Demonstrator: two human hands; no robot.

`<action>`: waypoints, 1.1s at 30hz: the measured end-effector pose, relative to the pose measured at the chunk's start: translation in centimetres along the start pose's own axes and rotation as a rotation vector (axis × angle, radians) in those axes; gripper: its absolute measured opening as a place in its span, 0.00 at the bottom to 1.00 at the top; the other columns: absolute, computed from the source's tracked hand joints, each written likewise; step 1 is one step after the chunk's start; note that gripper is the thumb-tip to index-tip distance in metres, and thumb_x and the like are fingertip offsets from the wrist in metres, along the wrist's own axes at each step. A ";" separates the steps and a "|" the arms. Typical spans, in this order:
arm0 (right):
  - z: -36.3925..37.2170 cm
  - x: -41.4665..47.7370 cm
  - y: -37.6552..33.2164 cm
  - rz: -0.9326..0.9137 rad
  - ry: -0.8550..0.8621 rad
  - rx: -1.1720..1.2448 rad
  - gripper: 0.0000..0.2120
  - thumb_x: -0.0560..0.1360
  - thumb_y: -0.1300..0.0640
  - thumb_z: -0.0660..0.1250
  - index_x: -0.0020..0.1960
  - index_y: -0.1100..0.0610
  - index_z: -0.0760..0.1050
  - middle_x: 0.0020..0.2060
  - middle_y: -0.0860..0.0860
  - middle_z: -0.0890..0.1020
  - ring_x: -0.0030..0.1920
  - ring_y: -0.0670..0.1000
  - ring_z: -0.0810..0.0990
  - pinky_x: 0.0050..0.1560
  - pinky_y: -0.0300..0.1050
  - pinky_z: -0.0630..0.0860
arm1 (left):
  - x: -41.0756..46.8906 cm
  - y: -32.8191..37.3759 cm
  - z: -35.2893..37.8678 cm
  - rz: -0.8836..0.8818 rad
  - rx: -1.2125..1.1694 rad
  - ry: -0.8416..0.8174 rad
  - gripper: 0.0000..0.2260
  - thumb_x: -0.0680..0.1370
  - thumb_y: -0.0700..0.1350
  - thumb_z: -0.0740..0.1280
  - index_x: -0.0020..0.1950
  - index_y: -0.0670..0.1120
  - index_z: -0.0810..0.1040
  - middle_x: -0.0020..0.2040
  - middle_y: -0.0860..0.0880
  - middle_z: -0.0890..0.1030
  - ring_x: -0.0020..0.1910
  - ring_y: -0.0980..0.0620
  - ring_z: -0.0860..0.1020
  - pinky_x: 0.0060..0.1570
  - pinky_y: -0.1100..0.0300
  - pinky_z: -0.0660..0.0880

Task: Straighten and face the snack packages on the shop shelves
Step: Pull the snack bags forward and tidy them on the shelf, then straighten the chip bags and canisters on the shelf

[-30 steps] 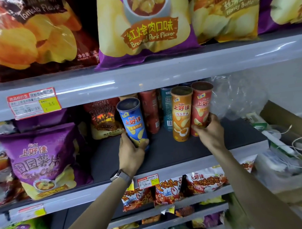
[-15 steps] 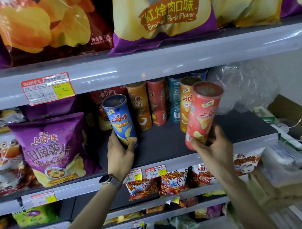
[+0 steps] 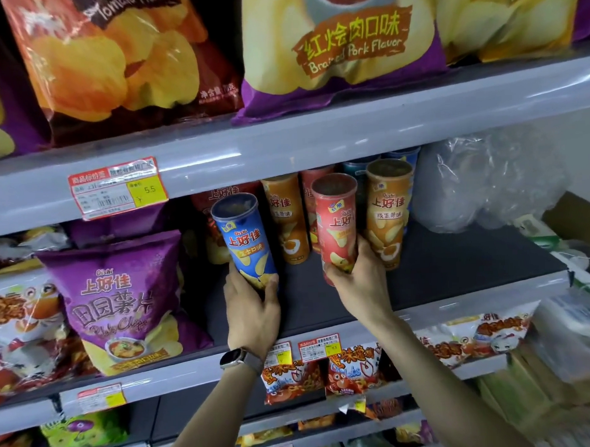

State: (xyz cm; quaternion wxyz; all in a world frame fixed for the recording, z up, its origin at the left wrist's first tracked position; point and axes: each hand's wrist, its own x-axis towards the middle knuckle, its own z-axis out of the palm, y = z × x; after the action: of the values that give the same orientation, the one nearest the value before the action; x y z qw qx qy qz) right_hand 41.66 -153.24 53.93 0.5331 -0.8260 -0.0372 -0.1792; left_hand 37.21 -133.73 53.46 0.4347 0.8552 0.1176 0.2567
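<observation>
I have one can in each of the hands. My left hand [image 3: 253, 311] is wrapped around the lower part of the blue can [image 3: 244, 240], thumb on one side and fingers on the other. This can leans with its top toward the left. My right hand [image 3: 359, 281] grips the red can [image 3: 337, 228] in the same way, low down, and this one stands almost upright. Both cans are over the dark middle shelf [image 3: 455, 261], in front of the row of other cans. Their bottoms are covered by my hands, so I cannot tell whether they rest on the shelf or are lifted a little. Both labels look toward me.

I judge the step is to set these two in the front line. To do it well, I would first bring the blue can upright, because a tall narrow can put down on a slant will likely tip. Then I would lower it flat and slide it toward the shelf lip. The red can is just beside the orange can [image 3: 388, 213], so I should move it gently and not push sideways, otherwise the orange one may fall. The low grip is good for placing but gives less control of the top, so slow movement is better. At the end the fronts should make one even line with the purple bag [image 3: 122, 296] at the left.
</observation>
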 end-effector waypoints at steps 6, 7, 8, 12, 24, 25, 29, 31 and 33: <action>1.4 1.6 0.4 0.012 -0.014 -0.009 0.29 0.73 0.54 0.76 0.69 0.55 0.69 0.60 0.52 0.81 0.58 0.53 0.82 0.56 0.52 0.82 | 0.0 -0.2 0.2 -0.007 0.014 0.010 0.29 0.81 0.51 0.70 0.79 0.43 0.64 0.66 0.44 0.75 0.64 0.44 0.72 0.62 0.51 0.71; 1.5 1.7 0.5 0.013 -0.012 -0.012 0.29 0.73 0.54 0.76 0.70 0.55 0.69 0.60 0.53 0.81 0.58 0.53 0.82 0.56 0.52 0.82 | 0.0 -0.2 0.2 -0.002 0.008 0.013 0.29 0.81 0.51 0.70 0.78 0.44 0.65 0.66 0.44 0.76 0.64 0.44 0.73 0.62 0.50 0.72; 1.5 1.9 0.5 0.010 -0.012 -0.016 0.29 0.73 0.54 0.76 0.70 0.55 0.68 0.60 0.53 0.80 0.58 0.53 0.82 0.56 0.51 0.82 | 0.0 -0.2 0.2 0.000 0.003 0.015 0.28 0.81 0.51 0.70 0.78 0.44 0.65 0.65 0.44 0.76 0.64 0.44 0.73 0.61 0.51 0.71; 1.6 2.2 0.7 -0.006 -0.016 -0.016 0.32 0.73 0.52 0.76 0.72 0.55 0.67 0.61 0.52 0.80 0.60 0.52 0.82 0.57 0.51 0.82 | 0.0 -0.2 0.2 0.008 -0.001 0.015 0.27 0.81 0.51 0.70 0.77 0.44 0.66 0.65 0.46 0.76 0.64 0.45 0.73 0.60 0.53 0.70; -0.5 0.2 -0.1 0.024 -0.091 0.012 0.38 0.74 0.48 0.76 0.78 0.51 0.62 0.66 0.47 0.79 0.64 0.48 0.80 0.63 0.47 0.78 | 0.0 -0.3 0.2 -0.008 0.003 0.015 0.28 0.81 0.51 0.71 0.78 0.45 0.66 0.66 0.45 0.76 0.66 0.44 0.73 0.64 0.48 0.72; -1.0 -0.5 -0.1 0.022 -0.091 0.011 0.38 0.75 0.49 0.76 0.79 0.51 0.62 0.67 0.45 0.78 0.65 0.45 0.78 0.65 0.45 0.77 | 0.0 -0.4 0.2 -0.009 0.003 0.013 0.29 0.81 0.51 0.71 0.78 0.45 0.66 0.67 0.45 0.76 0.66 0.43 0.73 0.63 0.49 0.72; -3.6 -2.0 -0.3 0.014 0.151 0.008 0.18 0.76 0.56 0.76 0.63 0.54 0.74 0.52 0.44 0.83 0.51 0.44 0.82 0.54 0.42 0.80 | 0.0 -0.3 0.3 -0.005 0.029 0.020 0.30 0.81 0.50 0.71 0.80 0.43 0.64 0.68 0.44 0.75 0.68 0.43 0.71 0.62 0.56 0.66; -4.5 -1.2 0.3 0.022 0.285 0.011 0.16 0.75 0.57 0.76 0.56 0.54 0.71 0.48 0.49 0.82 0.47 0.48 0.83 0.47 0.42 0.81 | 0.0 -0.2 0.3 -0.001 0.036 0.019 0.30 0.81 0.49 0.71 0.80 0.42 0.64 0.69 0.43 0.75 0.68 0.43 0.71 0.63 0.54 0.67; -4.9 0.0 1.0 0.052 0.346 -0.030 0.20 0.74 0.55 0.78 0.57 0.55 0.69 0.51 0.52 0.79 0.50 0.53 0.83 0.47 0.47 0.80 | 0.0 -0.3 0.3 -0.004 0.037 0.011 0.30 0.81 0.50 0.71 0.79 0.42 0.64 0.68 0.42 0.75 0.67 0.42 0.71 0.63 0.51 0.69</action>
State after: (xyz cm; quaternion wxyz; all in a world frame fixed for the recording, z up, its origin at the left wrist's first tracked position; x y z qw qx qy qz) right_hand 40.67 -158.05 54.83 0.5236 -0.7913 0.0790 -0.3055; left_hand 37.41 -133.80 53.10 0.4186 0.8615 0.1263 0.2582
